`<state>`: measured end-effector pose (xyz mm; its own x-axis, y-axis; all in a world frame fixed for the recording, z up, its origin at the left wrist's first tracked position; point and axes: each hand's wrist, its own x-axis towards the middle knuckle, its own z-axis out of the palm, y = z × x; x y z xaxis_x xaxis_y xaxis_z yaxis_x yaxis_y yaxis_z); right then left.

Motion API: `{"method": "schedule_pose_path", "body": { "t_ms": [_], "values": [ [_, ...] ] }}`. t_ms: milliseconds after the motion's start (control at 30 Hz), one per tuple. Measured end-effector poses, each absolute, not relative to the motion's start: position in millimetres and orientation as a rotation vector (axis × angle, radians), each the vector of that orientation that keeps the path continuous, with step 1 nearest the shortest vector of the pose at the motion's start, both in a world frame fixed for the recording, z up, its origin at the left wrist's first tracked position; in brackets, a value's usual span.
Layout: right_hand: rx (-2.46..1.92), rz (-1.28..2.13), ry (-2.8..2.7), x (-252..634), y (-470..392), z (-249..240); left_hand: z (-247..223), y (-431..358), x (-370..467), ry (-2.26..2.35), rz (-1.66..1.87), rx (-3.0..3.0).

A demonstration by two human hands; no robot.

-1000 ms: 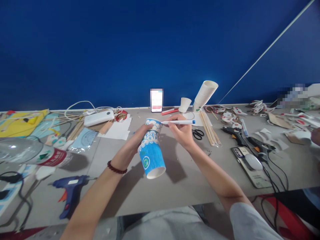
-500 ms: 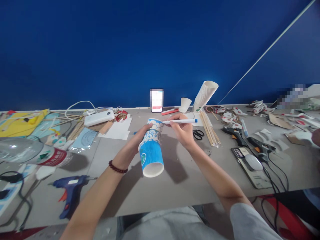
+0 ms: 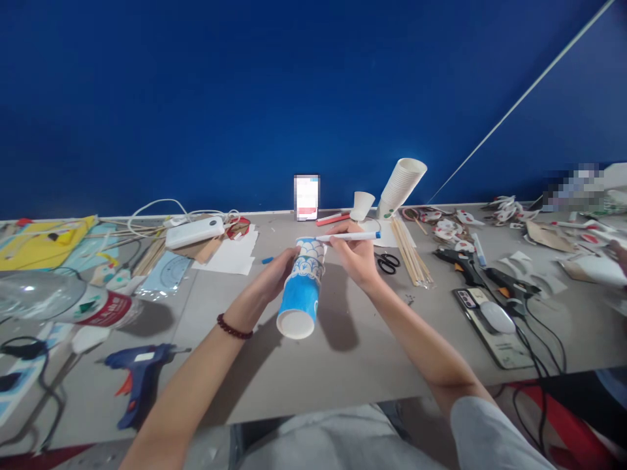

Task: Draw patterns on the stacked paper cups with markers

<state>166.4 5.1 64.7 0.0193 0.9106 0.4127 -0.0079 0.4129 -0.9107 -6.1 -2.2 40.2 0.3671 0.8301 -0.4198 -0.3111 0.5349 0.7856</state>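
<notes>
My left hand [image 3: 280,273] is closed round the far part of a row of joined paper cups [image 3: 300,295], tilted so the near white end faces me. Solid blue covers the near cup; blue scallops and leaf-like lines mark the farther part. Between the fingers of my right hand [image 3: 353,256] lies a white marker with a blue end [image 3: 363,235], its tip at the far end of the cups. A blue marker cap [image 3: 267,260] rests on the table just left of my left hand.
A phone [image 3: 307,198] leans on the blue wall. Stacked paper cups [image 3: 402,188], black scissors [image 3: 388,263] and wooden sticks [image 3: 410,254] are at back right. A blue glue gun [image 3: 140,375] and plastic bottle [image 3: 73,299] lie left. At far right is another person's hand [image 3: 618,258].
The cups have turned in my left hand, so the round logo has shifted from the left side to the right edge. The marker has moved slightly left. The other person's hand has shifted.
</notes>
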Motion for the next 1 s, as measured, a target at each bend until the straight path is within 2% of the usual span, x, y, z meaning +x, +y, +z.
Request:
{"method": "schedule_pose_path", "body": {
  "t_ms": [433,1000],
  "values": [
    [-0.921,0.988,-1.419,161,0,66,37,-11,6,0.96,0.798,0.709],
    [-0.933,0.809,-1.537,165,-1,64,61,-18,3,1.032,0.82,0.693]
  ]
}}
